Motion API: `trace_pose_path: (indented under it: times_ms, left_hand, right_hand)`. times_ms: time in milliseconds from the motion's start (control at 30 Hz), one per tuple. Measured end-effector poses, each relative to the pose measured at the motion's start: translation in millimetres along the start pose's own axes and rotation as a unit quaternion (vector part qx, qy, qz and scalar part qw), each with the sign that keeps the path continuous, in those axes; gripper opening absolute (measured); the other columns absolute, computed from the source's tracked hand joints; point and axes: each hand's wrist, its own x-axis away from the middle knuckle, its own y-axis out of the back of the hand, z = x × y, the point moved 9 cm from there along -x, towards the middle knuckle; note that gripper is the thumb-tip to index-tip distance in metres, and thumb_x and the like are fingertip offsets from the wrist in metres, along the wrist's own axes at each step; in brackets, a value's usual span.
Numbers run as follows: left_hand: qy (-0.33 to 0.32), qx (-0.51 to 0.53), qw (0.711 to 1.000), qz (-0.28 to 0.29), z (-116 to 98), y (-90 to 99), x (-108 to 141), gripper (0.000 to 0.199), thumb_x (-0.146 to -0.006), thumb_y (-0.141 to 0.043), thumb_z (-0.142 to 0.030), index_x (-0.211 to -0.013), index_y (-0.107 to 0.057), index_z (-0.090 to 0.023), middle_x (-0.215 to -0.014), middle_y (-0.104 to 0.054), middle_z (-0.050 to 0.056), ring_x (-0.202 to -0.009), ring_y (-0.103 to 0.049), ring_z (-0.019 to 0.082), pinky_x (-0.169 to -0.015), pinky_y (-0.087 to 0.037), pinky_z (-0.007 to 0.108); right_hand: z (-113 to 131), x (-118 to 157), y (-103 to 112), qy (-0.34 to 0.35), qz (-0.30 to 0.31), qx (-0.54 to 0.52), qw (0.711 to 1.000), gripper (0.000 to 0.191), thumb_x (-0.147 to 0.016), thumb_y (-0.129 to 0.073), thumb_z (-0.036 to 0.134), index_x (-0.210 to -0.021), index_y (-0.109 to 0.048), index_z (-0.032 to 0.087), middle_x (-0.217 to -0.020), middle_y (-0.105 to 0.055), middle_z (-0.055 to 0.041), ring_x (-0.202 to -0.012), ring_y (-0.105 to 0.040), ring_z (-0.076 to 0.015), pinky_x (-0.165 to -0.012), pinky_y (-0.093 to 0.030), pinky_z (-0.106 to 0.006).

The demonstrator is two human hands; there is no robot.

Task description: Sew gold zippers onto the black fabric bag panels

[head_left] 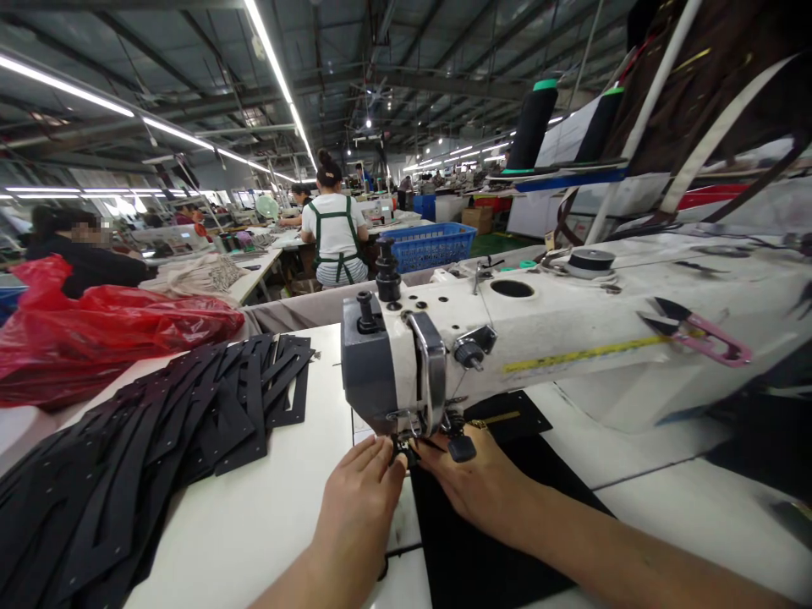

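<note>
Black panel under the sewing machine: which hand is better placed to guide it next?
Probably the right hand, which lies over the black panel; the left hand also reaches the sewing machine, but from beside the panel.

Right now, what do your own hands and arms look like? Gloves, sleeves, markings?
Left hand and right hand: no gloves. Both forearms are uncovered as far as the view shows, no sleeves or cables. No markings I can make out. Gold-coloured bit at the right hand's far edge; can't tell if it's worn.
</note>
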Motion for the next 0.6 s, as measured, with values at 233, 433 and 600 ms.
trace_pose_path:
  times_ms: [233, 433, 600]
  left_hand:
    - [0.008, 0.008, 1.000, -0.008, 1.7, -2.0, 1.0, 0.029, -0.089, -0.036, -0.008, -0.081, -0.064, -0.012, -0.086, -0.070, 0.012, -0.080, -0.068, 0.021, -0.076, -0.057, 0.036]
    - [0.016, 0.020, 1.000, -0.005, 4.8, -5.3, 2.4, 0.025, -0.086, -0.039, -0.006, -0.081, -0.063, -0.012, -0.085, -0.070, 0.013, -0.079, -0.068, 0.023, -0.075, -0.057, 0.038]
    - [0.020, 0.028, 0.999, -0.002, 6.6, -6.9, 1.5, 0.022, -0.086, -0.041, -0.007, -0.079, -0.061, -0.013, -0.085, -0.070, 0.013, -0.078, -0.068, 0.023, -0.075, -0.057, 0.038]
  right_hand:
    - [-2.6, -0.8, -0.9, -0.015, -0.011, -0.008, 1.000, 0.026, -0.083, -0.040, 0.005, -0.086, -0.063, 0.016, -0.091, -0.065, -0.0082, -0.086, -0.059, -0.0195, -0.078, -0.045, -0.031]
    - [-3.4, -1.9, -1.1, -0.007, -0.011, -0.023, 1.000, 0.027, -0.084, -0.037, 0.004, -0.078, -0.061, 0.016, -0.080, -0.064, -0.0068, -0.086, -0.060, -0.0187, -0.079, -0.045, -0.028]
    - [-4.6, -2.3, 1.9, 0.000, -0.031, -0.033, 0.999, 0.026, -0.086, -0.038, 0.007, -0.077, -0.060, 0.016, -0.078, -0.064, -0.0065, -0.085, -0.061, -0.0188, -0.079, -0.045, -0.029]
